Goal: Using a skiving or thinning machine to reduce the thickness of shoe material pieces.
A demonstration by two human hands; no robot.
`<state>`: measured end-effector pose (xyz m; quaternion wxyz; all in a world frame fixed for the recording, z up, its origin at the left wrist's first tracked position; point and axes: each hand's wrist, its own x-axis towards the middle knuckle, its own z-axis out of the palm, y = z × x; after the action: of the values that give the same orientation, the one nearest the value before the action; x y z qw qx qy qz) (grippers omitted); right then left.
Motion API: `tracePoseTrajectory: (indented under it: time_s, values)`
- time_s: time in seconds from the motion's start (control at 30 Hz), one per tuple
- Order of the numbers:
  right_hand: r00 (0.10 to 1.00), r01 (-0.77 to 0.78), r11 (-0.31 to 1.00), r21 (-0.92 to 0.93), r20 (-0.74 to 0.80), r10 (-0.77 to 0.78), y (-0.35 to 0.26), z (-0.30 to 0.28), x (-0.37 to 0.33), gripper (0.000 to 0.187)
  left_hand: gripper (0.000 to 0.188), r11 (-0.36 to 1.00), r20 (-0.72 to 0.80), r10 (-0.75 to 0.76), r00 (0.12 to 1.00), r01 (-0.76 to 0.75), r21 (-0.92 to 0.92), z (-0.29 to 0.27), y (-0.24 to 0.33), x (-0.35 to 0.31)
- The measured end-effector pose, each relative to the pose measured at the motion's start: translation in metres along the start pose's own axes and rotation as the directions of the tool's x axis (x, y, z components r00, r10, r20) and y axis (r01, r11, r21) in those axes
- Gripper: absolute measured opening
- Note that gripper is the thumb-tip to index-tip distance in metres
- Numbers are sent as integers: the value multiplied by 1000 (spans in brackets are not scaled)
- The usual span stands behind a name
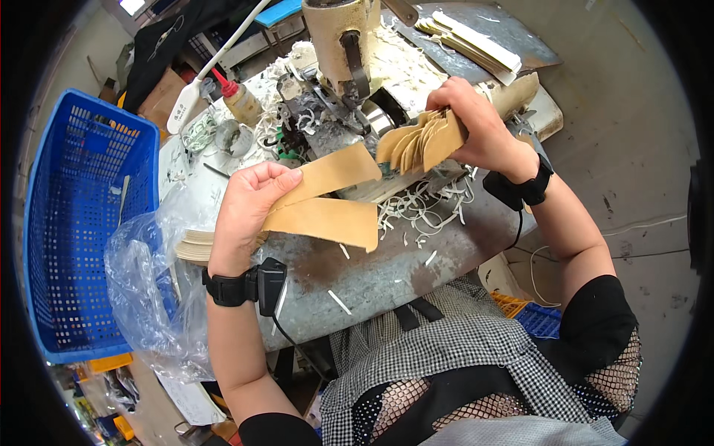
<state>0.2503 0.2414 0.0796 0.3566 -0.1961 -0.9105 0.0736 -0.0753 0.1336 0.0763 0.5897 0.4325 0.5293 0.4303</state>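
Observation:
My left hand [251, 202] grips tan leather strips [327, 223] between thumb and fingers; two of them fan apart toward the middle of the table. Beyond their ends, my right hand [480, 126] is closed around a fanned bunch of tan leather pieces [422, 141] with rounded ends. That bunch sits just in front of the machine's metal roller [378, 117]. The machine [338, 52] is cream-coloured and covered in shavings. A stack of similar pieces [195, 245] lies beside my left wrist, partly hidden by my forearm.
At the left stands a blue perforated crate [44, 223], with clear plastic bags [141, 275] next to it. A red-tipped glue bottle [239, 100] is behind my left hand. White trimmings [424, 208] litter the worktable [387, 286]. Pale strips [476, 46] lie stacked at the back right.

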Motion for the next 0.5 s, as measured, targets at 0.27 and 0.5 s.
tracePoseTrajectory:
  time_s: [0.27,0.5]
  values:
    - [985,113,984,-140,143,-92,-12,12,11,49,17,991,-34,62,998,-57,121,20,0,14]
    - [992,69,996,-58,109,-63,1,4,5,56,15,1000,142,-2,990,5,-22,7,-1,-1]
